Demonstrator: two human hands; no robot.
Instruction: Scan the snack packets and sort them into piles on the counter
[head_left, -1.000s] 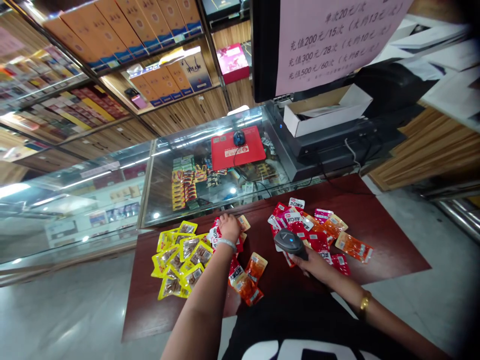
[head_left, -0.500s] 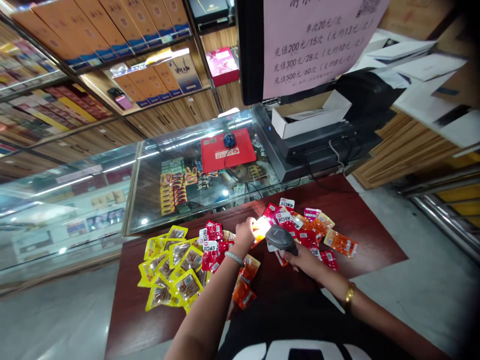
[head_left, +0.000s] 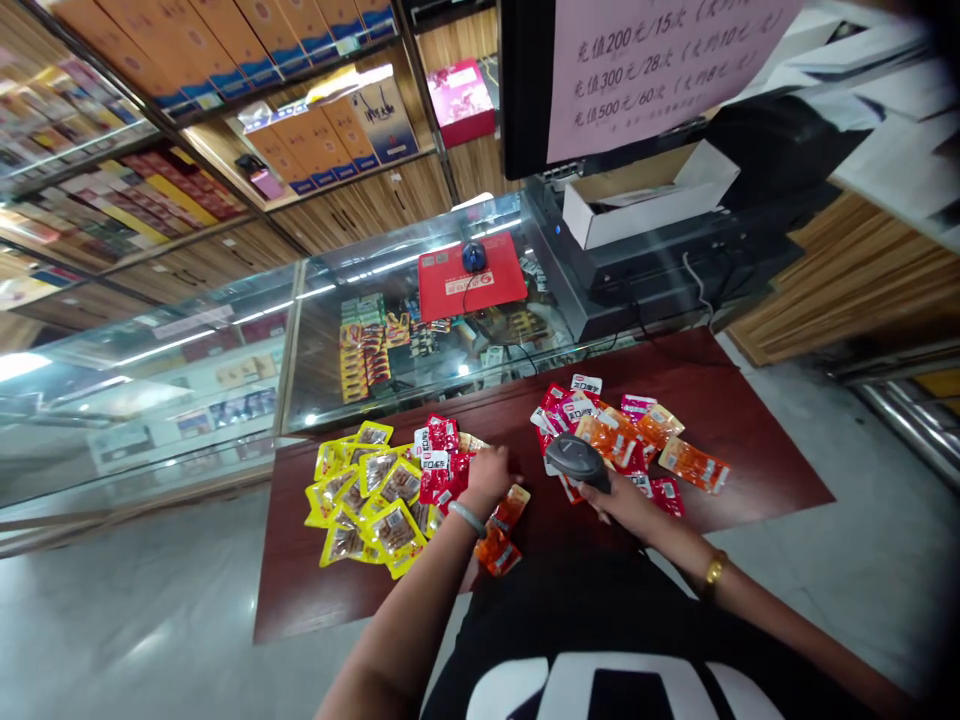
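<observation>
My right hand [head_left: 611, 497] is wrapped around the handle of a dark grey handheld barcode scanner [head_left: 576, 458], its head over the right pile. In that pile lie red snack packets [head_left: 555, 405] and orange snack packets [head_left: 694, 464]; one orange packet [head_left: 609, 437] rests on top, just behind the scanner. My left hand [head_left: 491, 478] hovers at the right edge of the left group, fingers bent and apart, with nothing seen in them. Close to it are red packets [head_left: 442, 478] and orange packets [head_left: 498, 550]. Yellow-edged snack packets [head_left: 394, 528] spread farther left.
Behind the dark red tabletop [head_left: 300, 600] stands a glass display counter [head_left: 322, 380] with a red mouse pad [head_left: 435, 295] and a mouse [head_left: 473, 257] on it. A monitor with a pink notice [head_left: 645, 80] and an open white box [head_left: 600, 222] are at the back right.
My left hand has let go of the orange packet under the lit scanner and moved left. That packet now lies on the right pile. The scanner's light is off; the view has shifted.
</observation>
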